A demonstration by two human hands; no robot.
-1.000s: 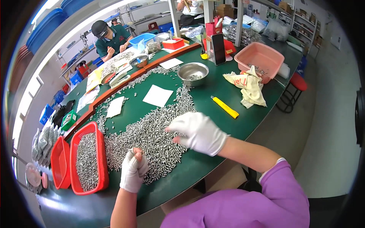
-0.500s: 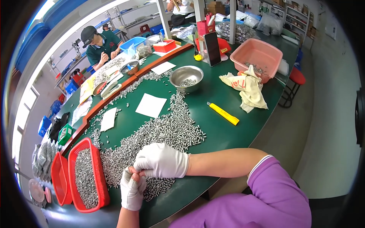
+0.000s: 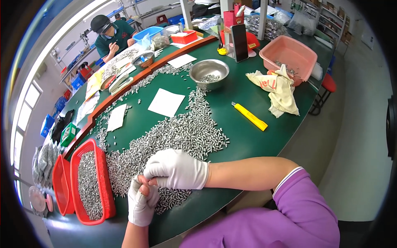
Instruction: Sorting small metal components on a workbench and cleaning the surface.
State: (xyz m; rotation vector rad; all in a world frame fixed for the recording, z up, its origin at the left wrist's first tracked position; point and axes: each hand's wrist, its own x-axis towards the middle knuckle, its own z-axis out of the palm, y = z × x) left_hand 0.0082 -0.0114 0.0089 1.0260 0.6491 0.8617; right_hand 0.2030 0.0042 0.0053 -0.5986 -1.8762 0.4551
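My left hand (image 3: 142, 204) and my right hand (image 3: 178, 169), both in white gloves with some fingertips bare, meet over the near part of a spread of small silvery metal pins (image 3: 182, 132). The fingers of both are pinched together, tip to tip; anything between them is too small or hidden to make out. Left of my hands stands a red plastic basket (image 3: 108, 200) filled with the same pins. Another red basket (image 3: 60, 182) leans against its outer side. Beyond the spread, a steel bowl (image 3: 209, 85) holds some pins.
A yellow utility knife (image 3: 250, 117) lies to the right, near a cream cloth (image 3: 281, 96) and a pink basin (image 3: 304, 51). White paper sheets (image 3: 166, 102) rest among the pins. A phone (image 3: 239, 43) stands upright farther back. Across a brown divider (image 3: 140, 80), a person (image 3: 111, 37) sits working.
The whole view has shifted and tilted slightly. My hands stay pinched together over the pins, with only a slight change of finger position. The person across has raised a hand.
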